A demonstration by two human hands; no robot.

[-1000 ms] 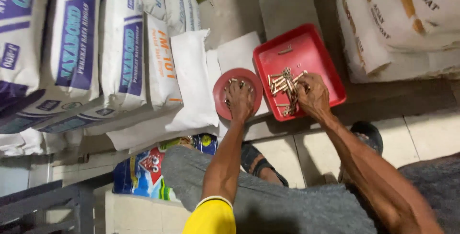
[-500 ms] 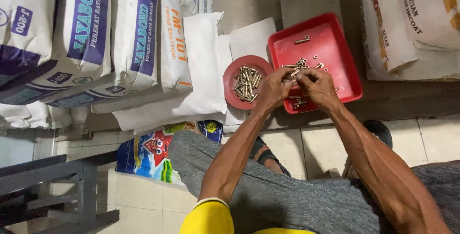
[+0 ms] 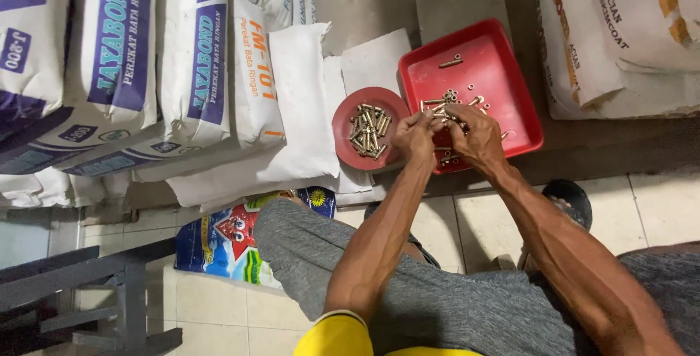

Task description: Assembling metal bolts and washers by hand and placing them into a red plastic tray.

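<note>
Both hands met over the near-left corner of the red rectangular tray (image 3: 510, 57). The left hand (image 3: 413, 136) and the right hand (image 3: 477, 136) had their fingertips pinched together on a brass-coloured bolt (image 3: 442, 114) held between them, just above the tray floor; whether one hand turned a nut on it was too small to tell. More loose bolts and nuts (image 3: 458, 98) lay scattered on the tray around the hands, and one bolt (image 3: 450, 61) lay alone towards the far side.

These pieces looked small, hard and stiff, light one by one, smooth enough to slip or roll if dropped. A fingertip pinch on the shank or head seemed the surest hold, since the threads probably offered some bite.

Just left of the tray, touching or nearly so, sat a round red dish (image 3: 370, 131) with a heap of bolts (image 3: 369, 131) in it. Both rested partly on flat white sacks (image 3: 306, 108), so the dish may have sat a little unsteady. Stacked cement bags (image 3: 124, 57) filled the far left, and more bags (image 3: 627, 35) stood at the far right. Near the person's grey-trousered knee (image 3: 306, 239) lay a colourful printed packet (image 3: 226, 239); a sandalled foot (image 3: 569, 199) rested on the tiled floor (image 3: 656, 203) to the right. Dark metal framing (image 3: 87, 290) stood at the near left. Nothing blocked the path between tray and dish.
</note>
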